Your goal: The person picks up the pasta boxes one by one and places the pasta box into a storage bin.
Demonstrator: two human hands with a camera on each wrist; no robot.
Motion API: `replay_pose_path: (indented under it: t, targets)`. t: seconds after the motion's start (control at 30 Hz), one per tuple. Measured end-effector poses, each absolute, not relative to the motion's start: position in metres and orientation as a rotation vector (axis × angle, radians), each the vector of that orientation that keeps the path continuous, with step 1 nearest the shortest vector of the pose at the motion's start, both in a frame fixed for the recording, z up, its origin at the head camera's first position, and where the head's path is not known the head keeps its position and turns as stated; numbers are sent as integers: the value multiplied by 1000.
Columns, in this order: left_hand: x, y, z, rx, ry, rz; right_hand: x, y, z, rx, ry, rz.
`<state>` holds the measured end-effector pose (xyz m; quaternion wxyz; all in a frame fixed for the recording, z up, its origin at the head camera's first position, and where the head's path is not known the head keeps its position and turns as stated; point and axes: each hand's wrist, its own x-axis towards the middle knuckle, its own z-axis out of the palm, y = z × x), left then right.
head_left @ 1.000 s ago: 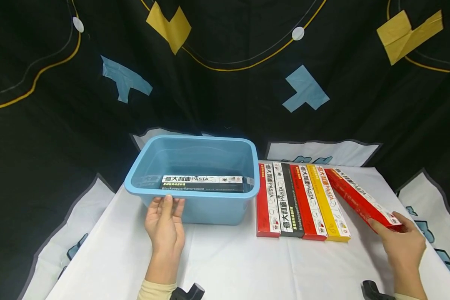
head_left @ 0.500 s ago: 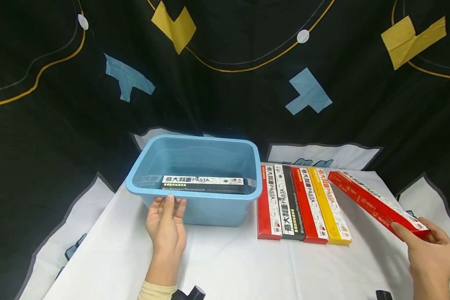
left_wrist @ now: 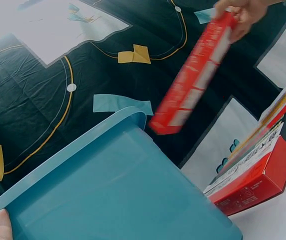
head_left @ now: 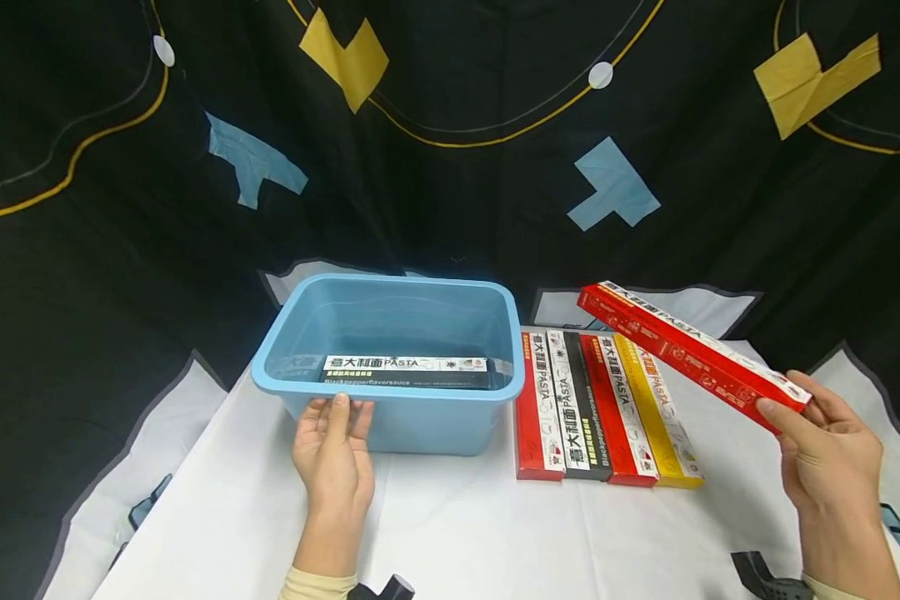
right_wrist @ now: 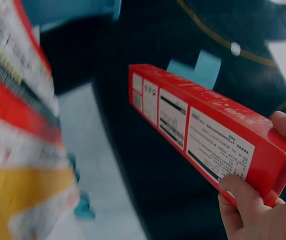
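Transfer of a red pasta box [head_left: 690, 358], apparently mid-carry. The right hand [head_left: 832, 454] grasps its near end between thumb and fingers, the box slanting in the air over the yellow pasta box [head_left: 657, 417]. The next move likely calls for a leftward swing to the blue tub [head_left: 427, 429]. The left hand [head_left: 335, 467], palm upward, touches its front rim; whether it grips cannot be told.

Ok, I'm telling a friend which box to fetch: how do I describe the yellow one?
On the white table, find the blue bin. To its right, four boxes lie side by side; the yellow box is the one farthest from the bin. It alone is yellow: the other three are red or black.
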<state>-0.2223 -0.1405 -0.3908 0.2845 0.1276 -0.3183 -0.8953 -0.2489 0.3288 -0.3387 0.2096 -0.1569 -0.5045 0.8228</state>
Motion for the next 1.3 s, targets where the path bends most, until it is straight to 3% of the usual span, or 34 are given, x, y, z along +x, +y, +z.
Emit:
replay_pose_path:
  t: [0.2,0.53,1.3]
  targets:
    - [-222,-140,-390,353,-827,-2394,-261,296,-315,-33,-1413,2500]
    - [-225,-141,-391,353,-819,-2402,-293,226,-296,271,-1902,2312]
    - [-222,-141,-391,392,-859,-2390,-358,82,-304,466,-2677,1798]
